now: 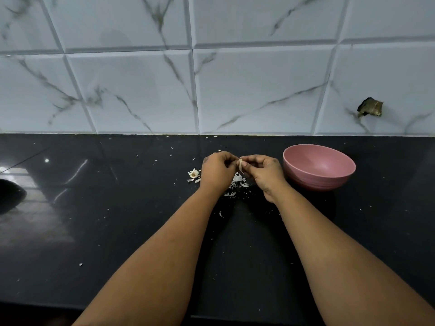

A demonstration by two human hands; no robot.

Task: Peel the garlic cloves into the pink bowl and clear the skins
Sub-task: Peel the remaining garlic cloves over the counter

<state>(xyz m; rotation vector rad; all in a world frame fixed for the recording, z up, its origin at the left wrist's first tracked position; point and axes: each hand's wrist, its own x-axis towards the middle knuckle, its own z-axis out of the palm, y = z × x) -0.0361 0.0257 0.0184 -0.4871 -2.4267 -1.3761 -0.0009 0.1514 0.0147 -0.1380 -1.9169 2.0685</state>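
On the bench (117, 231) the garlic root stub (193, 173) lies left. The left hand (217, 170) and right hand (264, 172) both pinch one garlic clove (240, 164) above the skins (237, 182). If it slips, it may miss the pink bowl (319, 167), just right; skins may scatter further.

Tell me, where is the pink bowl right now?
The pink bowl sits on the black counter, just right of the person's right hand.

I see a glossy black countertop (117, 231), marble-veined wall tiles (259, 90) behind, one tile holed (369, 107).
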